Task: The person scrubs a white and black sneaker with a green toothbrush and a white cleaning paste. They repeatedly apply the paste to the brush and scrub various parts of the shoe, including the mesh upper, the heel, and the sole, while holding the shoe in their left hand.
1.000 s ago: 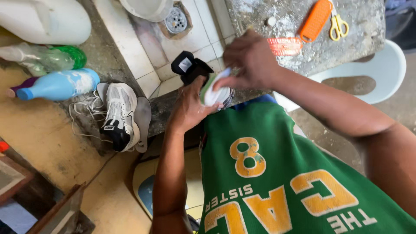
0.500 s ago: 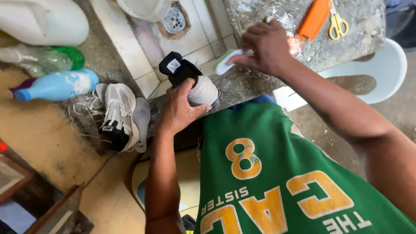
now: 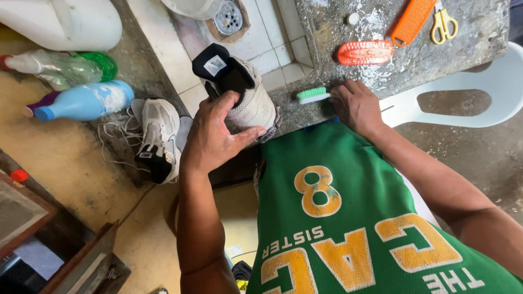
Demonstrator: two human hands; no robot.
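My left hand grips a white sneaker with a black tongue and lining, holding it by the heel over the edge of a rough concrete counter. My right hand rests on that counter, closed on the handle of a white toothbrush with green bristles. The brush head points left toward the sneaker and lies flat on the concrete. A green jersey covers my chest below both hands.
A second sneaker lies on the ledge with loose laces. A blue bottle, a green bottle and a white jug sit left. An orange scrub brush, an orange tool and yellow scissors lie on the counter. A white plastic chair stands right.
My right hand left the sneaker, swung over the counter and came down near its front edge with the toothbrush. My left hand turned the sneaker so its black opening shows.
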